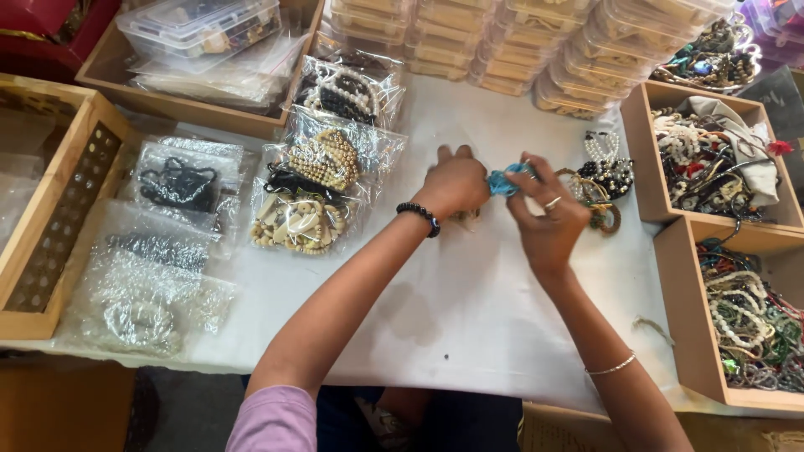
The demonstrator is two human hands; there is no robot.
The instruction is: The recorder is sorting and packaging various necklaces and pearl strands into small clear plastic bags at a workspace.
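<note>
Head view | clear bagged bracelets [322, 180] lie left, stacked clear boxes [519, 42] above (lidded) | I see left hand [454, 182] and right hand [546, 219] both pinching blue beaded piece [504, 181] over white table [469, 310].

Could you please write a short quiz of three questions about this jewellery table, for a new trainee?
1. True or false: both hands hold the blue beaded piece.
2. Which hand wears a ring? A) left hand B) right hand
3. What lies in the clear bags on the white table, to the person's left?

Key:
1. True.
2. B; the left wrist bears a black bead bracelet.
3. Beaded and shell bracelets.
</note>
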